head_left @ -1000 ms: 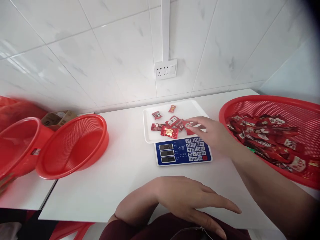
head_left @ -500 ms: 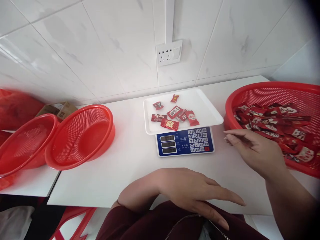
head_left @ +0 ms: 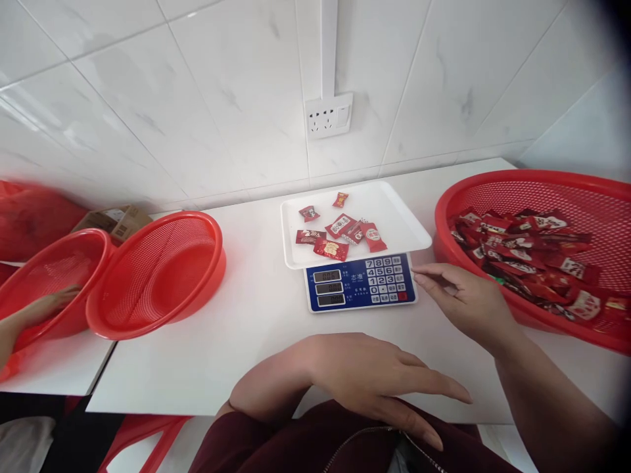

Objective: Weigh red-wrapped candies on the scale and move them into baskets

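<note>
The right hand hovers empty with fingers loosely spread, just beside the blue-faced electronic weighing scale with a grey keypad and three small displays, standing mid-table. Its white plastic tray carries several red-wrapped candies. The left hand lies flat and open, holding nothing, on the white table

Rested empty right hand beside blue scale; laid left hand flat at table edge; left red candies, perhaps seven, on white tray.
</note>
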`<state>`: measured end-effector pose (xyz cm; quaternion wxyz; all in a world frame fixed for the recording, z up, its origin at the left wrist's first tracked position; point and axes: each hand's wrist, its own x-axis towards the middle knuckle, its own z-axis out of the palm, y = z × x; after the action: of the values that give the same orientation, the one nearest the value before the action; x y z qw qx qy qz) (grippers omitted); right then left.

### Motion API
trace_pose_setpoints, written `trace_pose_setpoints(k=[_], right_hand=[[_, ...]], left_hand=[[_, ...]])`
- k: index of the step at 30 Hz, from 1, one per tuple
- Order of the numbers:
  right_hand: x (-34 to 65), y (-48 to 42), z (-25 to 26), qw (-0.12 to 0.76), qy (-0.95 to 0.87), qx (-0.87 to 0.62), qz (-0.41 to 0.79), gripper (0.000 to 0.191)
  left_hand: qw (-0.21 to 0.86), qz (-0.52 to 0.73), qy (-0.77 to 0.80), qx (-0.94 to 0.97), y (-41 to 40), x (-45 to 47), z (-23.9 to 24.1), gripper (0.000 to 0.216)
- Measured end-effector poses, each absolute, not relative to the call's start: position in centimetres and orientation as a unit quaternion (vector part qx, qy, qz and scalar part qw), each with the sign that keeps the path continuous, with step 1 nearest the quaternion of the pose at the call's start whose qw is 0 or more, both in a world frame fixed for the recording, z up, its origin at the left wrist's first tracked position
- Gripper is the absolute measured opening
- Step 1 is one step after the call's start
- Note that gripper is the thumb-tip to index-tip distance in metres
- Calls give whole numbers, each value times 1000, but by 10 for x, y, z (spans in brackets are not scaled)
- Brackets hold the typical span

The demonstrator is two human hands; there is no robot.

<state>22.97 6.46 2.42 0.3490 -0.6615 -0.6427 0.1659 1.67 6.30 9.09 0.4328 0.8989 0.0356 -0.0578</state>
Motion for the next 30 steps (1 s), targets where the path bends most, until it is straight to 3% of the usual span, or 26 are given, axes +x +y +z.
trace_pose_setpoints(k=[6,9,14,18,21,25,30], right_hand=[[222,90,17,322,-756,-568,49,33],[212,106,13,264,-787,-557,-3,39],[196,120,20,202,-790,-579,0,47],[197,117,29,250,-806,-534,49,45],[204,108,28,331,-784,-522,55,41],[214,92,23,389,-754,-525,73,37],[222,79,20,413,-734,-530,95,32]], left_hand=[[430,-3,83,899,64,9,98,54],[415,53,146,897,66,4,102,49],[296,190,333,875,76,-14,95,36],[94,264,545,790,91,-61,75,34],[-76,223,700,674,95,-114,60,41],[-98,101,803,579,88,-164,48,52],[-72,108,784,607,89,-157,46,50]])
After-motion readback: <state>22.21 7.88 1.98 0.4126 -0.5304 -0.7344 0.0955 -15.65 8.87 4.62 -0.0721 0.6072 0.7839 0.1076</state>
